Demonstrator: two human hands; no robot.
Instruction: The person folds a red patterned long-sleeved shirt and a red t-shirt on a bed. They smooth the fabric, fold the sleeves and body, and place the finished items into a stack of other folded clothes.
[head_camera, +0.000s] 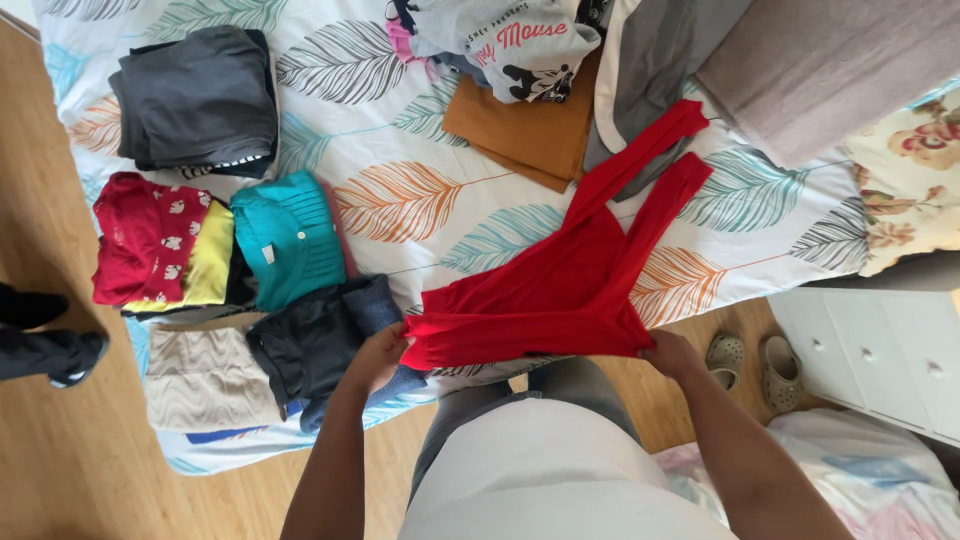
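Red garment (545, 290) gripped in both hands (378, 355)

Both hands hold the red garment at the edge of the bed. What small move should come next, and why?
Probably lay the red garment flat and fold its two long ends back toward the body. The left hand and right hand pinch its near edge only, while the ends stretch far across the leaf-patterned sheet, unfolded.
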